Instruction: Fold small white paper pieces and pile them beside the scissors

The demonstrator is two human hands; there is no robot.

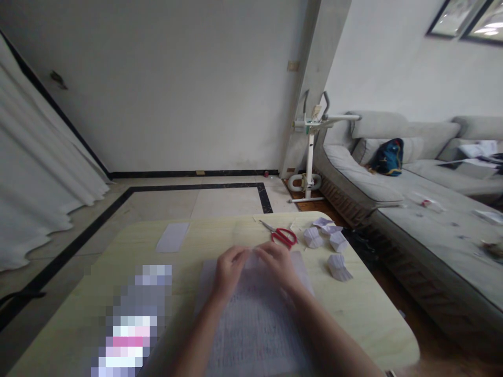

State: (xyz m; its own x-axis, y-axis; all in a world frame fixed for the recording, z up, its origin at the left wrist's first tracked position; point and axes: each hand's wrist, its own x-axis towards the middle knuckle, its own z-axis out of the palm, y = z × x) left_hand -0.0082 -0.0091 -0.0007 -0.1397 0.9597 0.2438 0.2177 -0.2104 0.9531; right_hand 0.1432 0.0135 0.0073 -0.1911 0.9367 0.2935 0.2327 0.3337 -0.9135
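My left hand and my right hand meet over the top end of a large sheet of paper covered in writing. Both have their fingers pinched together. A pale piece of paper shows between them, blurred and partly covered by the fingers. Just beyond my right hand lie red-handled scissors, blades pointing away to the left. Several small folded papers are scattered to the right, with one folded paper nearer to me. A flat white paper rectangle rests at the far left of the table.
The light wooden table has rounded corners. A blurred-out, pixelated object lies on its left side. Beyond stand a grey sofa with a blue bag, white exercise equipment and a white curtain.
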